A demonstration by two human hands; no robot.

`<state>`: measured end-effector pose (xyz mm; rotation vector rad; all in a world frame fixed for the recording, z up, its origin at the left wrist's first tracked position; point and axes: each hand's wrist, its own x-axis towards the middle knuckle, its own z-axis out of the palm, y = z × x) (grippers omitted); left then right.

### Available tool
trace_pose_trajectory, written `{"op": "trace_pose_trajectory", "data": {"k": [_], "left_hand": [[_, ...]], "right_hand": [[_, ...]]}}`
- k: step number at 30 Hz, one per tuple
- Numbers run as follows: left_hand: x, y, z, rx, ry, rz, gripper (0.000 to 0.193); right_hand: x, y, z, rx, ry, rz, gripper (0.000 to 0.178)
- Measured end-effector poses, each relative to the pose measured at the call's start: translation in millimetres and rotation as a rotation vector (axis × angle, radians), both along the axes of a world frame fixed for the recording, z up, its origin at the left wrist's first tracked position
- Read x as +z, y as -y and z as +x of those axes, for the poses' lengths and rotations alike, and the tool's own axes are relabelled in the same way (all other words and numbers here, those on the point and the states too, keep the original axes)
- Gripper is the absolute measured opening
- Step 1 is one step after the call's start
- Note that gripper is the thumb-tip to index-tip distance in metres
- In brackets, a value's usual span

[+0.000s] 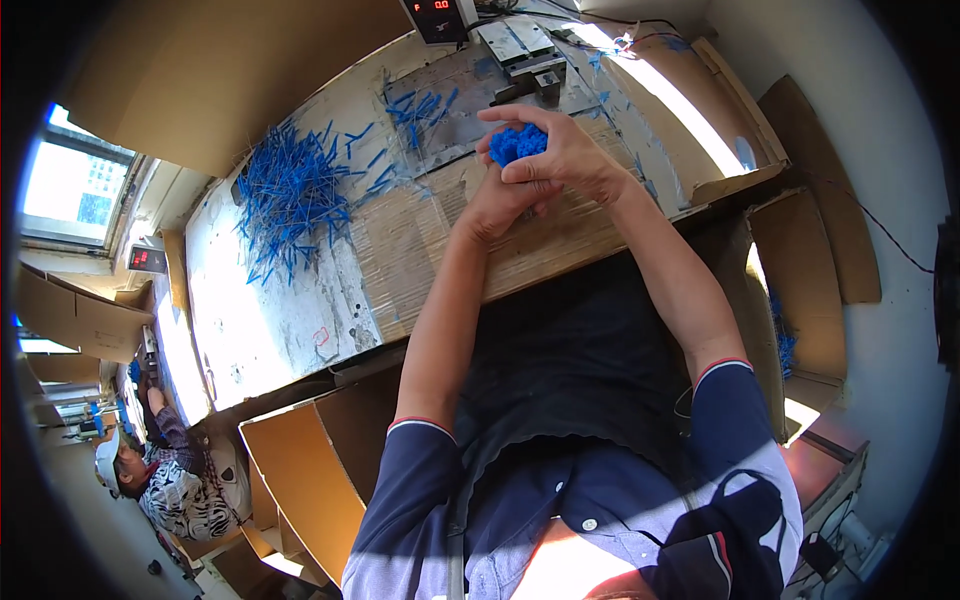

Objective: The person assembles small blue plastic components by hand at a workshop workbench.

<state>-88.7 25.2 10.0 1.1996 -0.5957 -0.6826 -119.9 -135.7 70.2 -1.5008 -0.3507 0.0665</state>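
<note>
A bunch of fluffy blue pieces (518, 146) shows end-on between my hands over the worktable. My left hand (497, 203) closes around its lower part, with most of the fingers hidden. From the right, my right hand (572, 158) cups the bunch, its thumb across the near side and its fingers curved around the far side. To the left of my hands lies a big tangled pile of thin blue sticks (297, 200) with pale wire-like stems. Smaller blue pieces (418, 112) are scattered on a metal plate beyond my hands.
A metal fixture (523, 55) stands at the table's back, beside a box with a red digital display (437, 18). Corrugated cardboard (405, 250) covers part of the table (290, 330). Cardboard boxes (300, 470) flank me below the edge. Another person (185, 480) works at far left.
</note>
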Motion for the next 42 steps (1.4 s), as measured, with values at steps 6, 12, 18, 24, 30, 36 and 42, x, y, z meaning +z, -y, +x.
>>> {"op": "trace_pose_trajectory", "data": {"k": [6,12,18,24,30,36,42], "left_hand": [[1,5,-4,0.014,0.012,0.162,0.022],[4,5,-4,0.03,-0.085,0.199,0.022],[27,-6,-12,-0.1,-0.251,-0.006,0.021],[31,3,-36,0.197,-0.215,-0.243,0.02],[18,-7,-54,0.521,0.108,0.083,0.034],[16,-16,-75,0.463,0.099,0.167,0.04],[43,-36,-89,0.261,0.008,0.085,0.046]], "right_hand": [[-14,-5,-6,-0.253,0.099,-0.223,0.022],[-24,-4,6,-0.322,0.024,-0.128,0.04],[-40,18,-17,0.03,-0.246,0.662,0.084],[-40,-8,-71,-0.059,-0.215,0.29,0.074],[-44,-30,-77,-0.143,-0.117,0.26,0.06],[-56,-42,-82,-0.054,-0.089,0.233,0.038],[-63,-36,-96,-0.036,-0.379,0.374,0.02]]}}
